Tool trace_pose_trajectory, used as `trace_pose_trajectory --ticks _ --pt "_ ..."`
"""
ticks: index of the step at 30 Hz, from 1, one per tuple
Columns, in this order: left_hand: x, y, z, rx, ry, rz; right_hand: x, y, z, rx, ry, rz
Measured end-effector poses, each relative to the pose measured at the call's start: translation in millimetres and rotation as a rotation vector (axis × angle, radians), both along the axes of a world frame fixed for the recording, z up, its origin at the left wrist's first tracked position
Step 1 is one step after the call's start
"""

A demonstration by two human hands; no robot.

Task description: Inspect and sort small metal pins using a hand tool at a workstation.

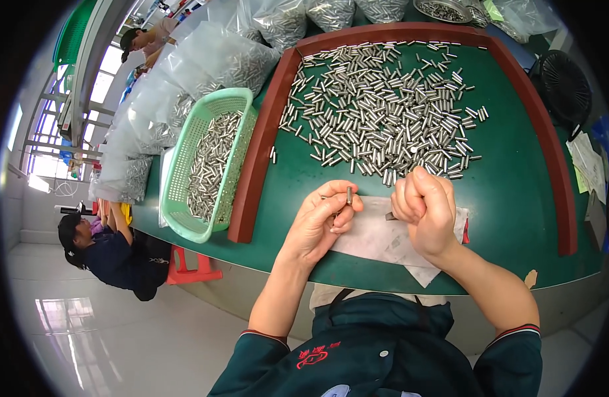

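Observation:
My left hand (320,221) pinches a short shiny metal pin (349,195) upright between thumb and fingers. Close beside it on the right, my right hand (425,208) is closed in a fist. A small dark grey end (391,216) pokes out of that fist toward the left hand; the rest of it is hidden by the fingers. Both hands are over a stained white cloth (367,246) at the near edge of the green table. Just beyond them spreads a large heap of loose metal pins (390,112).
A reddish-brown wooden frame (265,139) borders the heap on three sides. Left of it stands a green plastic basket (174,178) of pins. Plastic bags of pins (235,66) line the far left. A black fan (564,86) is at right. Two people sit at left.

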State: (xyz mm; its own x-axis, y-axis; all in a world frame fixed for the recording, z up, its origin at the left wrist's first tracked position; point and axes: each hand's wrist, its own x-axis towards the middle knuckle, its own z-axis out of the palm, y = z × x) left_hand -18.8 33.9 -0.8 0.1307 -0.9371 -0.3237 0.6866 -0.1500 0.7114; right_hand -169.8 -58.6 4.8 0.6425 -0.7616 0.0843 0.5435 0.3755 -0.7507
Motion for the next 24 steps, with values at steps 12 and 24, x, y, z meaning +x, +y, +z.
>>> trace_pose_trajectory --ticks 12,24 --pt "-1 0 4 -0.004 -0.035 0.003 0 -1 4 0.031 0.026 0.005" --pt "28 -23 10 0.016 -1.333 0.139 1 -1 3 0.030 0.023 0.005"
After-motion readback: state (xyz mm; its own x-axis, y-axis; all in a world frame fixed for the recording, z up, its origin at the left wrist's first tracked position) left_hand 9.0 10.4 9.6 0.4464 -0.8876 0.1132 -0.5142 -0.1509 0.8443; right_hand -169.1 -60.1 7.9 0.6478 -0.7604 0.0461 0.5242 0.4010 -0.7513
